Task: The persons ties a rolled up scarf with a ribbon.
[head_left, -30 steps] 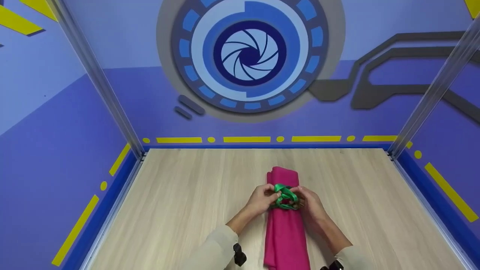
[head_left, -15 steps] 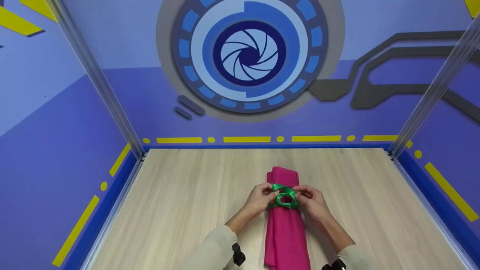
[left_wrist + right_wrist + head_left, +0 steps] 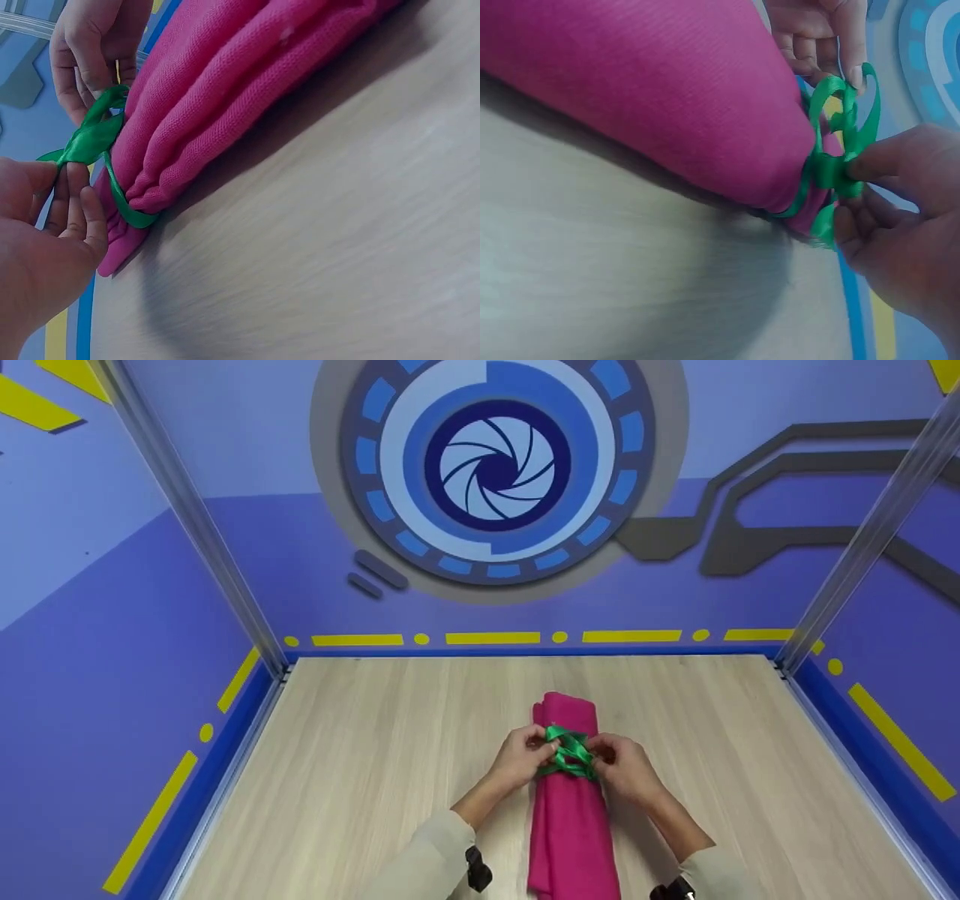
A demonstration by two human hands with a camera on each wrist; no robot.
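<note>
A folded magenta cloth [image 3: 571,832] lies lengthwise on the table, cinched near its far end by a green satin ribbon [image 3: 573,755]. Thumb and fingers of my left hand [image 3: 517,757] pinch the ribbon at the left; the left wrist view shows that pinch on the ribbon [image 3: 91,141] up close. From the right side, my right hand [image 3: 628,769] pinches another part of it. In the right wrist view, loops of ribbon [image 3: 829,169] stand up off the cloth [image 3: 667,97] between both hands, and a loose end hangs below the right fingers.
The wood-grain table [image 3: 390,750] meets a blue printed wall [image 3: 495,619] at the back. Metal posts [image 3: 202,532] rise at its rear corners, with side walls left and right. Black wrist-worn devices [image 3: 478,868] sit at the sleeves.
The rounded opening between the ribbon loops has narrowed as the strands cross over it. My right hand has shifted slightly, still at the ribbon; the left hand stays about where it was.
</note>
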